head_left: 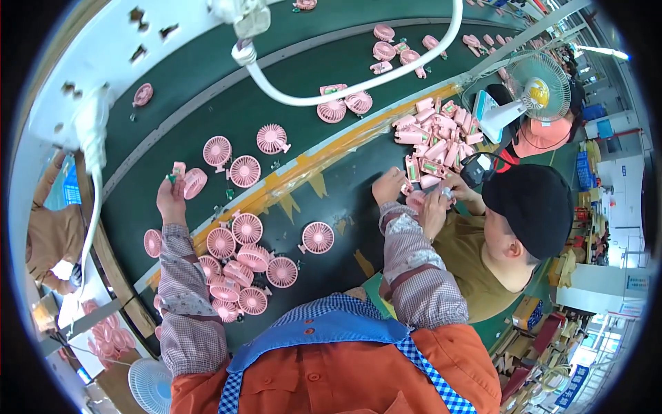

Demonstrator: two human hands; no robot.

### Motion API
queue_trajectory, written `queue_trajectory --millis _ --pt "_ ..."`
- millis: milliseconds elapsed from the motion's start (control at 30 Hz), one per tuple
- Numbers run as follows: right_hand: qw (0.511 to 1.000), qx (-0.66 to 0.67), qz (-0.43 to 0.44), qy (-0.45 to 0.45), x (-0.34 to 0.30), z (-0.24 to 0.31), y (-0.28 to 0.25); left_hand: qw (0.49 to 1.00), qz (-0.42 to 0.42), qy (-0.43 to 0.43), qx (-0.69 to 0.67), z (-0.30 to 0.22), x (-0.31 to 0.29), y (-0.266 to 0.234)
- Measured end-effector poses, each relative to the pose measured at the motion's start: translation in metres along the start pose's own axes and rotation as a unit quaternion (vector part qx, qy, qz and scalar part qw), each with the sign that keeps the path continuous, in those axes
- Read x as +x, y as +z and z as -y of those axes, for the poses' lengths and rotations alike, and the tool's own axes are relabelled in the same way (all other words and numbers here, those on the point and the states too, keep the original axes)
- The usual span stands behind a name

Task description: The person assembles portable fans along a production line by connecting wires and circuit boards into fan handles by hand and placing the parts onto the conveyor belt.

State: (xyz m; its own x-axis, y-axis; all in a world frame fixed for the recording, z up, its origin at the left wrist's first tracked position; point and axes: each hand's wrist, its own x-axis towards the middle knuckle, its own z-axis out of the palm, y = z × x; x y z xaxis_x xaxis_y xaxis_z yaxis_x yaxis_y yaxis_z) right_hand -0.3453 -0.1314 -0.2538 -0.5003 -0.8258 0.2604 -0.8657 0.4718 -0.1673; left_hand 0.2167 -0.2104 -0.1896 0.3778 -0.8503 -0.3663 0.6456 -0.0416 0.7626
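Observation:
My left hand [171, 200] reaches over the far green belt, its fingers closed on a small pink part with a green circuit board [178, 170]. Beside those fingers is a pink fan head [194, 183]; I cannot tell whether it is joined to that part. My right hand [390, 186] is at the near edge of a heap of pink handle shells [438, 141], fingers drawn together; what they grip is hidden. Between my arms, a cluster of pink fan heads [238, 273] lies on the dark work surface, with a single fan head [318, 237] to its right.
A co-worker in a black cap [531, 207] handles pink parts close to my right hand. A yellow-taped ledge [296, 176] divides the work surface from the belt. A white cable [358, 90] loops overhead from a power strip [148, 31]. A desk fan [534, 93] stands far right.

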Motion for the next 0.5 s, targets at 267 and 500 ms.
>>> queue_trajectory --millis 267,500 --pt "0.991 -0.125 0.048 0.007 0.001 -0.025 0.025 0.991 -0.040 -0.051 -0.117 0.031 0.035 -0.099" --pt "0.854 0.290 0.401 0.160 -0.016 0.016 -0.018 0.988 -0.136 -0.058 0.041 0.038 0.009 -0.120"
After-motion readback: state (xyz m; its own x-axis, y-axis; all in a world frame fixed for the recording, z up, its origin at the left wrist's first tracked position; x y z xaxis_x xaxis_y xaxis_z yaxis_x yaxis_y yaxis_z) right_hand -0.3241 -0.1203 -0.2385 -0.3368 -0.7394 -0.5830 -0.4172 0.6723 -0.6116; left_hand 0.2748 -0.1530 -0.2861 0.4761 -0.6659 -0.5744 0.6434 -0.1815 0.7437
